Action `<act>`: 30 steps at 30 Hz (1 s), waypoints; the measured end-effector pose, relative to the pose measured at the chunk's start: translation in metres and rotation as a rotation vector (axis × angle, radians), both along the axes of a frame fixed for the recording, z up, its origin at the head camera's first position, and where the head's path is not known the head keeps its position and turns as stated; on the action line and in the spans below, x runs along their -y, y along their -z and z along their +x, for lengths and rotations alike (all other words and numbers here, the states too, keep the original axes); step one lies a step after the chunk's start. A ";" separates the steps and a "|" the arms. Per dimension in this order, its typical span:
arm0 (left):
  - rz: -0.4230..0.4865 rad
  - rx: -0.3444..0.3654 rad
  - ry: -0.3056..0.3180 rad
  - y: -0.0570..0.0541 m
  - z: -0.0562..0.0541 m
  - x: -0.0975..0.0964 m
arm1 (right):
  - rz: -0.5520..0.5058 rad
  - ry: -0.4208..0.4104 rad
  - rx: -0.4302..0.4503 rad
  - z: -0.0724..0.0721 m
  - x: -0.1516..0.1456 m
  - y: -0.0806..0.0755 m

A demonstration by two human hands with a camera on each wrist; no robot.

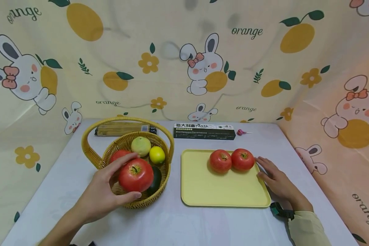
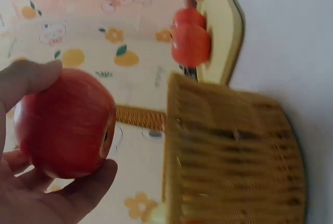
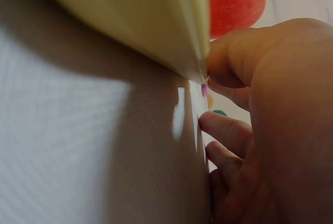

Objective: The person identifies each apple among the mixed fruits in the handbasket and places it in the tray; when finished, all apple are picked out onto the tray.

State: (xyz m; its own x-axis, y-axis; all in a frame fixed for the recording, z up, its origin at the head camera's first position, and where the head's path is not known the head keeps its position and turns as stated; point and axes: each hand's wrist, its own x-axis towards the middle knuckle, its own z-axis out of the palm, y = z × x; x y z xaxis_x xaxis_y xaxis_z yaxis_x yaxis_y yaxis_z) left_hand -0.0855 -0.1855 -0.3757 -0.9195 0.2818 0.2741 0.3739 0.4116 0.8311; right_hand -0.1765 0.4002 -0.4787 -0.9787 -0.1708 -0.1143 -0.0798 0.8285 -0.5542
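My left hand [image 1: 103, 193] grips a red apple [image 1: 136, 175] between thumb and fingers, over the near side of a wicker basket [image 1: 167, 182]. In the left wrist view the apple [image 2: 67, 125] is up beside the basket's rim. Within the basket lie another red fruit [image 1: 120, 154], a pale green fruit [image 1: 141, 146], a yellow lemon [image 1: 157, 155] and a dark green fruit [image 1: 155, 181]. Two red apples [image 1: 220, 161] sit side by side on a yellow tray [image 1: 215, 191]. My right hand [image 1: 276, 181] lies at the tray's right edge, thumb at the rim, fingers loosely extended.
Behind the tray stands a dark pasta box [image 1: 204, 132], with a small reddish-purple item [image 1: 241, 132] to its right. A long yellowish package [image 1: 120, 129] lies behind the basket, whose tall handle [image 1: 127, 119] arches over it. Patterned cloth [image 1: 172, 68] walls the table's back and sides.
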 end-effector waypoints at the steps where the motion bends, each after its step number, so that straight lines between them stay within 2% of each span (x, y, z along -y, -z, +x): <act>1: 0.013 -0.006 0.025 -0.001 0.001 -0.004 | -0.002 -0.003 -0.006 0.001 0.000 0.000; 4: 0.021 -0.034 0.091 -0.004 0.000 -0.015 | -0.008 -0.018 -0.032 0.002 -0.001 0.000; 8: -0.023 -0.116 0.147 -0.006 -0.004 -0.032 | -0.013 -0.029 -0.046 0.003 -0.001 -0.001; 10: -0.043 -0.130 0.168 -0.007 -0.007 -0.040 | -0.012 -0.027 -0.038 0.003 -0.001 -0.001; 17: 0.039 -0.009 0.297 -0.006 -0.019 -0.081 | -0.009 -0.033 -0.039 0.001 -0.001 -0.001; 23: 0.056 0.056 0.367 -0.003 -0.027 -0.122 | -0.015 -0.040 -0.036 0.002 -0.001 -0.001; 30: 0.102 0.078 0.463 0.003 -0.037 -0.166 | -0.021 -0.035 -0.028 0.001 -0.003 0.000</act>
State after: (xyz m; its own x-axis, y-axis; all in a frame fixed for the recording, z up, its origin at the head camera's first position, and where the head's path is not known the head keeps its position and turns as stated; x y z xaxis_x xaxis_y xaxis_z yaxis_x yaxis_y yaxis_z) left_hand -0.1221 -0.0196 -0.3792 -0.7228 0.6414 0.2571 0.4338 0.1316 0.8913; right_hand -0.1758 0.4036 -0.4789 -0.9749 -0.2068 -0.0828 -0.1241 0.8130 -0.5689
